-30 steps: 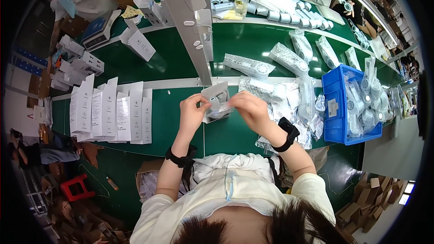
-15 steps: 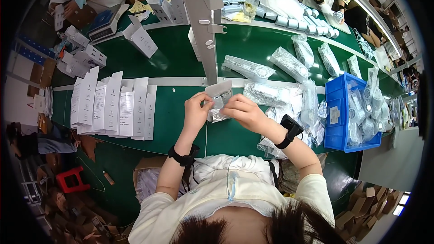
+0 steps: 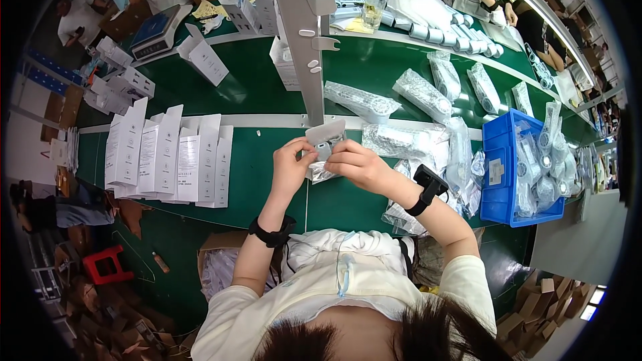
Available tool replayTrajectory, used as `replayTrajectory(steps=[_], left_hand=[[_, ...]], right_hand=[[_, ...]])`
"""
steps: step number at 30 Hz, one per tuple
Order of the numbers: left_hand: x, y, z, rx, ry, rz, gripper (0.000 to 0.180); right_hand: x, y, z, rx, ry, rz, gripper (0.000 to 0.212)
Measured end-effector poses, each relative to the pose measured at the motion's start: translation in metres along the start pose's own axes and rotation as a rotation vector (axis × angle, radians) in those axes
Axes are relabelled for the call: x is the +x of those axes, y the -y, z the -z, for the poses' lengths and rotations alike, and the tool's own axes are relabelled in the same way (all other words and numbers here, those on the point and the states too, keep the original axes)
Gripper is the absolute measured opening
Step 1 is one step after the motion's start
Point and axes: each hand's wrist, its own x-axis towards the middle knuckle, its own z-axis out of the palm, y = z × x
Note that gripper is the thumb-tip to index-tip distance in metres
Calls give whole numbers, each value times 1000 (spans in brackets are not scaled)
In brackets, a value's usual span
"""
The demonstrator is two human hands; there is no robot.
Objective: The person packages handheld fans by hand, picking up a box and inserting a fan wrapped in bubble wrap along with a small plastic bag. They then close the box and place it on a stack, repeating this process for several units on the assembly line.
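Observation:
Between my hands, at the front of the green table (image 3: 267, 154), stands a small white box (image 3: 326, 130) with its flap raised. My left hand (image 3: 292, 164) has its fingers pinched at the left of the box opening, on a small grey piece (image 3: 323, 151). My right hand (image 3: 358, 166) is closed on the box's right side, fingertips at the opening. Silvery clear wrapping shows at the box's lower part, below the fingers. How far the grey piece sits inside is hidden by my fingers.
White cartons with raised flaps (image 3: 160, 157) stand at left. Bubble-wrapped devices (image 3: 424, 97) lie at right, near a blue bin (image 3: 495, 174) full of wrapped items. A grey metal post (image 3: 304, 60) rises just beyond my hands. Co-workers stand across the table.
My hands stay at the box almost unmoved, and the grey piece shows slightly differently between the fingers. At the far left, co-workers have shifted, and another person has come into view.

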Motion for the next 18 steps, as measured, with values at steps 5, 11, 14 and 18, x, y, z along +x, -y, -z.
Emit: replayTrajectory(steps=[5, 11, 14, 18], left_hand=[[1, 5, 4, -56, 56, 39, 10], [-5, 16, 29, -97, -127, -164, 39], [1, 47, 90, 869, -365, -150, 64], [-4, 96, 145, 1310, -261, 233, 72]], right_hand=[[-12, 0, -6, -205, 327, -124, 37], [-53, -24, -41, 109, -293, -445, 85], [-65, -26, -52, 266, -172, -673, 92], [-57, -25, -1, 437, -152, -827, 88]])
